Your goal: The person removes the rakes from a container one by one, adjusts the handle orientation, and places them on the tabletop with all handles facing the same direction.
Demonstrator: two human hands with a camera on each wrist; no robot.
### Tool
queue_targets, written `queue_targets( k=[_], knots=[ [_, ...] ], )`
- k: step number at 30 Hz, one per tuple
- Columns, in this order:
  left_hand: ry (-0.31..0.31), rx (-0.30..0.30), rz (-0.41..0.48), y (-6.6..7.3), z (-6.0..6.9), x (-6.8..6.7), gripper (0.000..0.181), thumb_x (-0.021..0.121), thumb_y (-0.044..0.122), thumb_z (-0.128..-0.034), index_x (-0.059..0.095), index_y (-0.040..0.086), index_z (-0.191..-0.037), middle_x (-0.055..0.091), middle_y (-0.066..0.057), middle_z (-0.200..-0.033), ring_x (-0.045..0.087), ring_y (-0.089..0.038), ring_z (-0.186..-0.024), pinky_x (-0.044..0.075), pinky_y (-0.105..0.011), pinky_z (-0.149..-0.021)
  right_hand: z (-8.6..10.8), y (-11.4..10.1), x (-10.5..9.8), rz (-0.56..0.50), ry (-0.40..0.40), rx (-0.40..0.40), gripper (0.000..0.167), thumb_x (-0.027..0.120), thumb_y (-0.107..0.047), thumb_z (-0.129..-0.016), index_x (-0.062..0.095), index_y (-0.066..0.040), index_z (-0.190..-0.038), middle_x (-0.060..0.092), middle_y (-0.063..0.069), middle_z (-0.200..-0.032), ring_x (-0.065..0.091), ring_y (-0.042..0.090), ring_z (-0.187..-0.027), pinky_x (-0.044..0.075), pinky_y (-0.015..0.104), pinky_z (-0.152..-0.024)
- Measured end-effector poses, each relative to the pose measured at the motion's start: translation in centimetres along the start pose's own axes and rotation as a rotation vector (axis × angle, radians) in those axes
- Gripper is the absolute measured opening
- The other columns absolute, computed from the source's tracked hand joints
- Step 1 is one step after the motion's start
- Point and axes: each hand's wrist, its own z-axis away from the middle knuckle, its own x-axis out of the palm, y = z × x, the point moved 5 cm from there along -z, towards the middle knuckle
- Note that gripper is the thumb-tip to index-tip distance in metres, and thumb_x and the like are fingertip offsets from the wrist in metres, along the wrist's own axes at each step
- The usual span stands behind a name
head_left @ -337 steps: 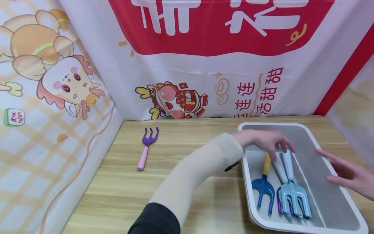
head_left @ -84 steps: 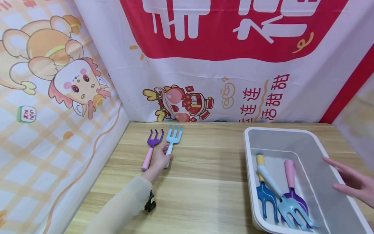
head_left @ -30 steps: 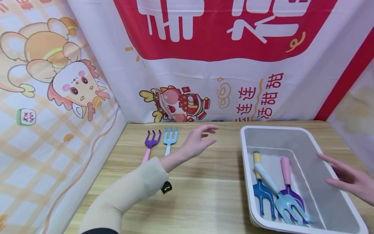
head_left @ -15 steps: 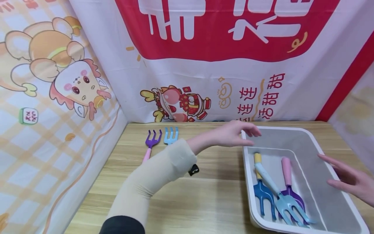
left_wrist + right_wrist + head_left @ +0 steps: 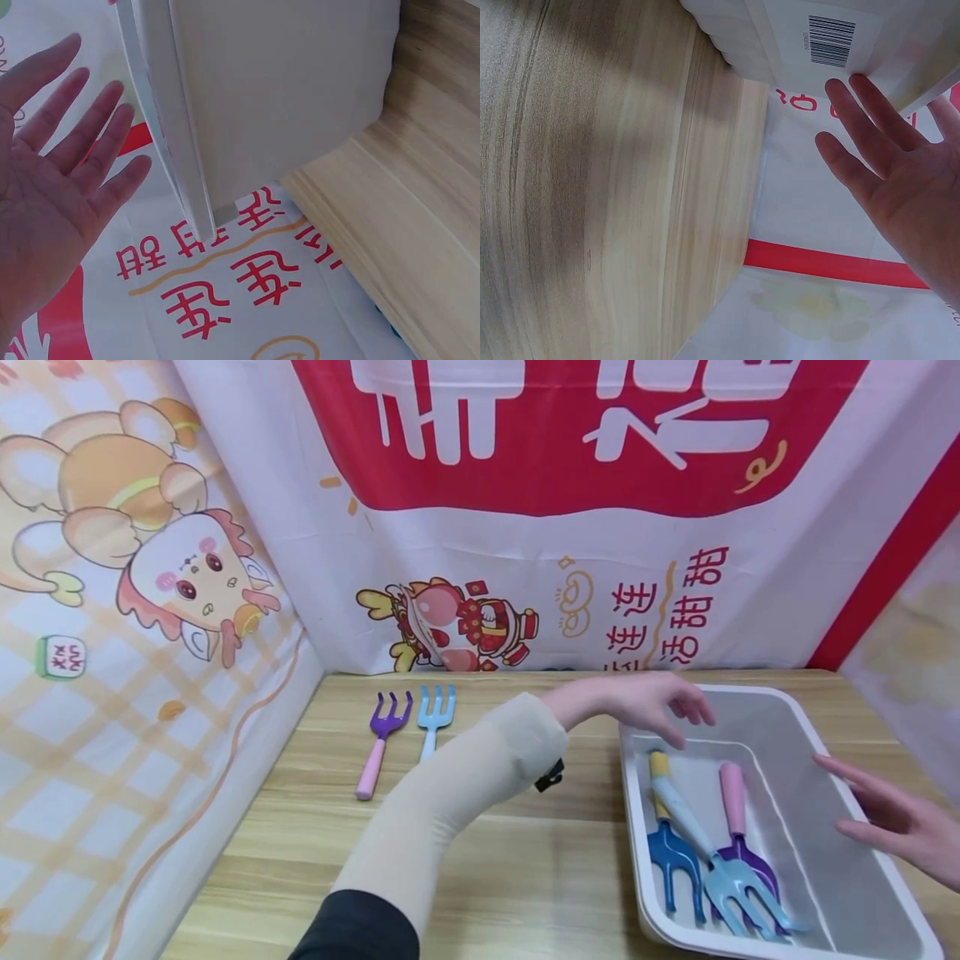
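My left hand [image 5: 660,703], fingers loosely bent and holding nothing, hovers over the far left rim of the grey bin [image 5: 870,793]. In the left wrist view its fingers spread beside the bin's wall. My right hand [image 5: 896,822] rests with extended fingers at the bin's right side; in the right wrist view its fingertips meet the wall near a barcode. Inside lie a blue garden fork [image 5: 677,860] with a yellow handle, a light-blue garden fork [image 5: 738,885] across it, and a purple garden fork [image 5: 763,867] with a pink handle, partly covered.
Left on the wooden table [image 5: 525,877] lie a purple hand rake [image 5: 387,724] with a pink handle and, beside it, a light-blue hand rake [image 5: 435,718], its handle end hidden by my sleeve. Printed cloth walls [image 5: 480,552] stand behind and at both sides.
The light-blue hand rake has gone from the bin to the table beside the purple one. My left hand has let go of it and moved right, back over the bin. My right hand stays.
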Motion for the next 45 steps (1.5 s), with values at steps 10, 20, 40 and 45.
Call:
queue_targets(
  k=[10, 20, 40, 45],
  knots=[
    [-0.075, 0.008, 0.142, 0.0, -2.6, 0.9, 0.053, 0.075, -0.002, -0.0799, 0.058, 0.007, -0.128, 0.059, -0.002, -0.127, 0.052, -0.002, -0.11, 0.039, -0.01, -0.089, 0.1, -0.1, 0.1, -0.028, 0.016, -0.024, 0.082, 0.064, -0.006, -0.092, 0.017, -0.027, -0.156, 0.026, -0.039, -0.123, 0.047, -0.017, -0.094, 0.058, 0.042, -0.063],
    [-0.075, -0.03, 0.259, -0.6, -4.9, 3.2, 0.053, 0.074, -0.006, -0.0788, 0.059, 0.008, -0.128, 0.061, 0.003, -0.119, 0.053, -0.001, -0.106, 0.04, -0.009, -0.087, -0.1, 0.0, 0.2, -0.063, 0.017, -0.059, 0.082, 0.063, -0.002, -0.092, 0.019, -0.025, -0.156, 0.028, -0.041, -0.122, 0.046, -0.017, -0.095, 0.058, 0.042, -0.06],
    [-0.213, -0.147, 0.175, -2.0, -6.3, 6.0, 0.054, 0.071, -0.008, -0.0793, 0.062, 0.017, -0.126, 0.058, 0.006, -0.125, 0.048, 0.001, -0.111, 0.035, -0.009, -0.088, 0.0, 0.1, 0.4, -0.012, -0.028, 0.034, 0.088, 0.064, -0.011, -0.092, 0.007, -0.03, -0.157, 0.032, 0.042, -0.134, 0.061, 0.006, -0.09, 0.058, 0.042, -0.059],
    [-0.229, -0.206, 0.168, -2.4, -6.3, 6.2, 0.053, 0.07, -0.009, -0.0795, 0.063, 0.018, -0.125, 0.059, 0.007, -0.124, 0.049, 0.0, -0.113, 0.036, -0.012, -0.088, -0.1, -0.1, 0.4, -0.013, -0.016, 0.025, 0.087, 0.065, -0.01, -0.092, 0.01, -0.029, -0.157, 0.032, 0.039, -0.135, 0.055, -0.005, -0.092, 0.058, 0.042, -0.059]
  ],
)
